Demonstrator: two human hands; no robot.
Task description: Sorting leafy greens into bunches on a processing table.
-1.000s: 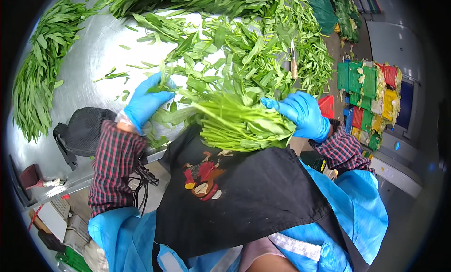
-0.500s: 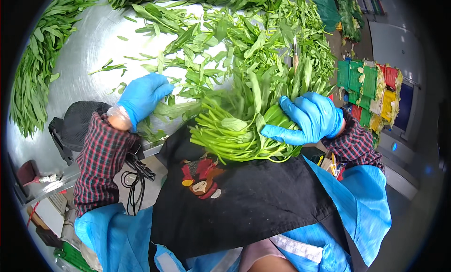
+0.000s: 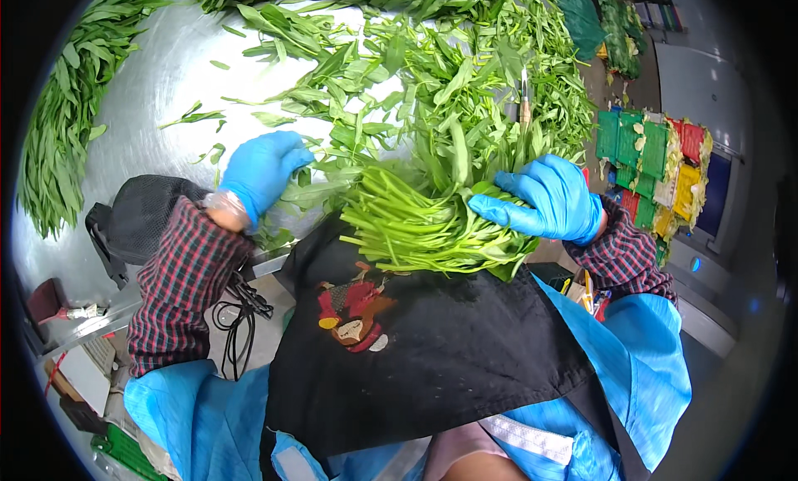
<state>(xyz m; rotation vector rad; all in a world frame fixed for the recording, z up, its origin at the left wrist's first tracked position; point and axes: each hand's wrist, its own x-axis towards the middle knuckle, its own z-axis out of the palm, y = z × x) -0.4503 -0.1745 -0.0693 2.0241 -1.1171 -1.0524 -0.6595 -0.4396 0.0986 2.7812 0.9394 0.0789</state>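
The right hand (image 3: 544, 200) loosely clasps a gathered bunch (image 3: 407, 219), the curled left hand's (image 3: 264, 172) grip is unclear, and loose greens (image 3: 453, 86) lie ungathered toward twelve o'clock.

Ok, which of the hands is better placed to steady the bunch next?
Probably the right hand: it appears to hold the leafy bunch at its right end. The left hand is apart from it, beside loose leaves.
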